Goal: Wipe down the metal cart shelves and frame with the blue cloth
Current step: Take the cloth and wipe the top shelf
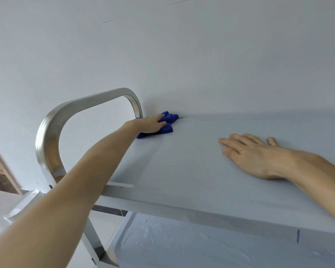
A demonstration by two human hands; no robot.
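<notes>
Head view: left hand (150,124) is stretched out to the far left corner of the top shelf (211,171), fingers laid fairly straight over the blue cloth (167,122), pressing it onto the shelf surface. No curl round the cloth visible, it's pinned under the palm and fingers. Cloth is bunched, sits right at the base of the curved handle (70,117) where the shelf meets the white wall (162,45); part of it pokes out past the fingertips toward the wall.

Right hand (253,153) lies flat on the same shelf, well apart from the cloth, fingers straight and slightly spread, palm down, holding nothing.

Lower shelf (182,246) shows below the front rail, with wet streaks or smears on it. Small blue mark on the front rail at right. Frame leg (93,242) runs down at left. Shiny metal object at the left edge, partly hidden by the forearm, can't tell what it is.
</notes>
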